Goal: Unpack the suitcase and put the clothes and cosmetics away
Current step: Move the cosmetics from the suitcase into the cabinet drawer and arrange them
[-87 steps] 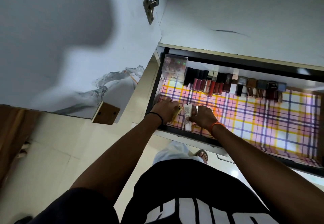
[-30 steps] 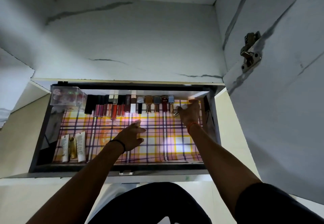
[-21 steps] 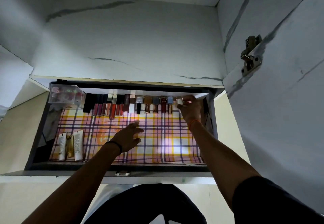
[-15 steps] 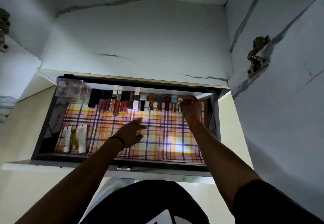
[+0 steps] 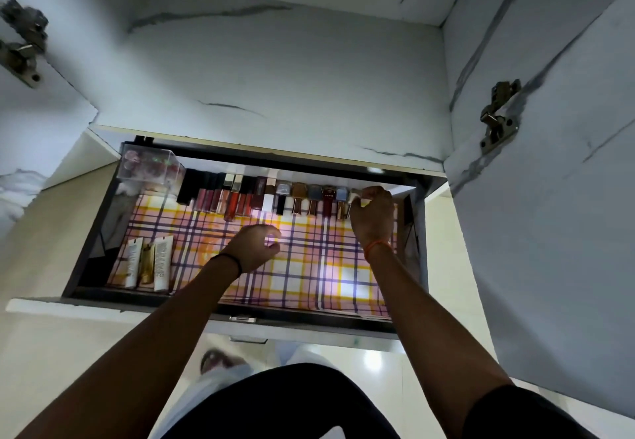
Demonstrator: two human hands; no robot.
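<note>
An open drawer [image 5: 240, 305] with a plaid liner [image 5: 309, 267] holds cosmetics. A row of lip glosses and nail polish bottles [image 5: 261, 194] stands along its back edge. My right hand [image 5: 372, 218] is at the right end of that row and pinches a small pale-capped bottle [image 5: 354, 195] beside the last blue-capped one. My left hand [image 5: 254, 246] hovers over the middle of the liner, fingers loosely curled, holding nothing. Three tubes [image 5: 147, 263] lie at the front left. A clear plastic box [image 5: 147, 165] sits in the back left corner.
The drawer sticks out from a pale marble-look cabinet with a bare shelf [image 5: 275, 78] above it. Open cabinet doors flank it, with metal hinges on the right [image 5: 498, 115] and left [image 5: 22, 43]. Below the drawer is a tiled floor and a sandalled foot [image 5: 216, 359].
My right hand has carried the small bottle to the right end of the back row. My left hand moved from the tubes to the middle of the liner and its fingers have curled.
</note>
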